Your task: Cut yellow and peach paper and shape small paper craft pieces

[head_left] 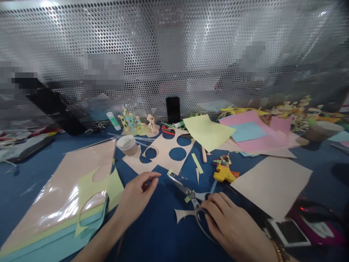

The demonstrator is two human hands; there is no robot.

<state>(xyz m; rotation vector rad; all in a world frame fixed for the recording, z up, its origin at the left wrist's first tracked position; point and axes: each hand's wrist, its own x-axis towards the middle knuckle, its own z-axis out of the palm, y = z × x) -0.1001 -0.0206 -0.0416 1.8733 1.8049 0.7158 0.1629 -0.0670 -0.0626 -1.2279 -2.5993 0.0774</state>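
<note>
My right hand grips the handles of a pair of scissors, whose blades point up and to the left. By the blade tips is a tiny green paper scrap. My left hand is just left of the tips, thumb and forefinger brought together in a pinch; whatever may be between them is too small to make out. A curved pale paper offcut lies under the scissors. Beyond both hands lies a pale pink sheet with several round holes cut in it.
On the left, a clear plastic sleeve lies with a cut green sheet. A white tub, a glue stick and a phone stand farther back. To the right are a yellow glue gun, coloured papers and a beige sheet.
</note>
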